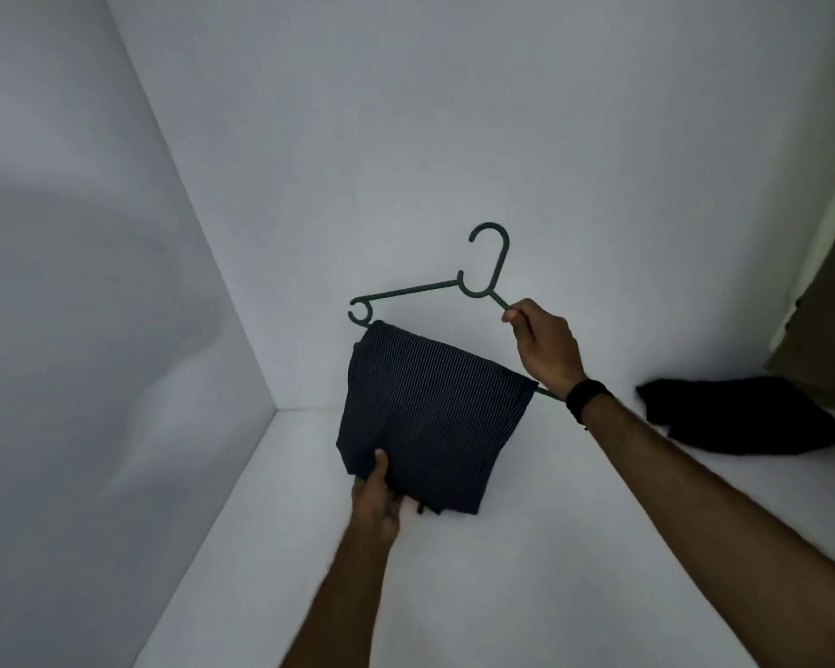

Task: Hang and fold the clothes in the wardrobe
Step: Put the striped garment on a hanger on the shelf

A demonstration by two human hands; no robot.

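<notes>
While both bare arms reach into a white wardrobe compartment, a single garment hangs over a single hanger held in mid-air.

Count: one green hanger; one dark pinstriped garment on it; one black folded cloth lying apart; two hands.

Hanger: tilted, its hook uppermost against the back wall, its left end curled into a small loop just above the garment's top corner.

Striped garment: folded over the hanger's lower bar, hanging down in front of the shelf floor, near the left rear corner of the compartment.

Right hand: raised, back of the hand to the camera, fingers curled and clamped around the hanger's right arm just below the hook; a black wristband sits on the wrist, and the forearm runs in from the lower right.

Left hand: lower, reaching up from the bottom edge, thumb pressed on the front of the garment's lower left corner with the fingers tucked behind it, pinching the cloth.

Black cloth: resting on the shelf floor to the right, well apart from the hanger, beside an olive fabric at the frame's right edge.

Left wall: plain white, meeting the back wall in a slanting corner line.
</notes>
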